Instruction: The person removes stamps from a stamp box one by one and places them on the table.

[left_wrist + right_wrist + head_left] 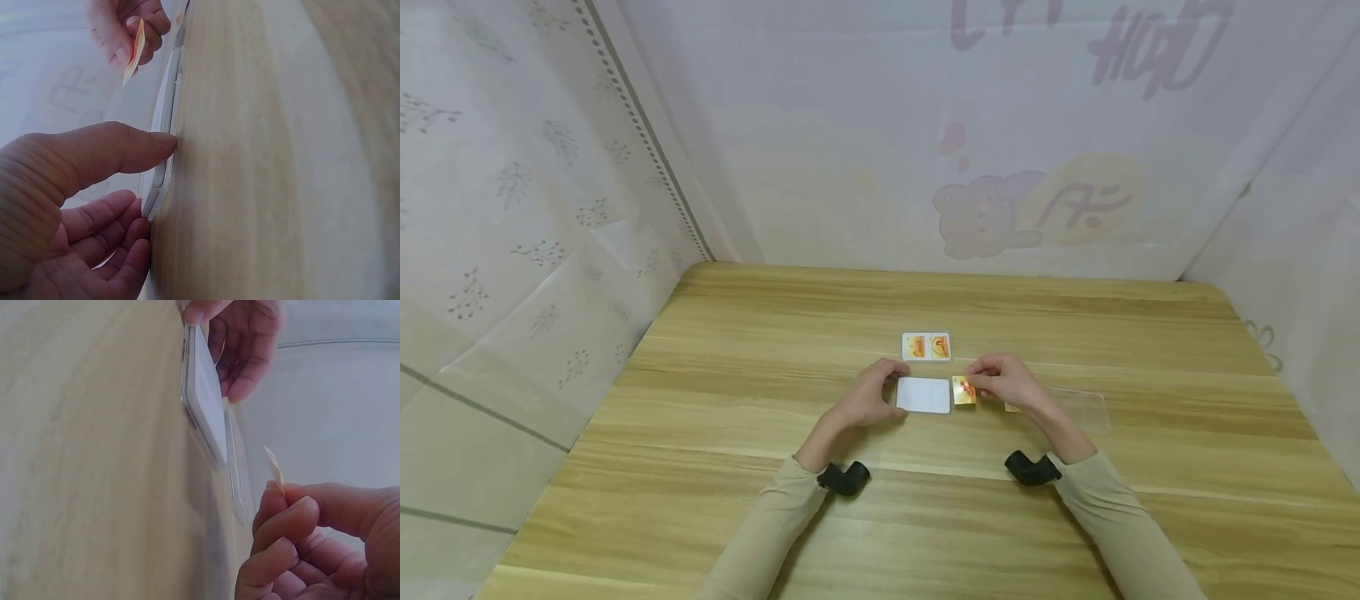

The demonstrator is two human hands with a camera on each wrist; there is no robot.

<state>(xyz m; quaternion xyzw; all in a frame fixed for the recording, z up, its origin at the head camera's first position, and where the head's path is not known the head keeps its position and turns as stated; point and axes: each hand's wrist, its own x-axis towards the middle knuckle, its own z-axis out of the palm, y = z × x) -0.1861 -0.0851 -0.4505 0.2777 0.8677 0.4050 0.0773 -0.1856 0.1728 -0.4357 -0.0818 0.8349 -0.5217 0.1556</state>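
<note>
White on top, a flat rectangular case point(922, 396) is held at its 9-o'clock end by the left grip point(867, 395), apparently for steadiness, its long axis set 9-to-3 over the wooden bench point(925, 533). Just off its 3-o'clock end, a thin orange-yellow rectangular piece point(962, 392), longer 12-to-6, is pinched near its 2-o'clock corner by the right grip point(1009, 382), presumably leaving its face uncovered.
</note>
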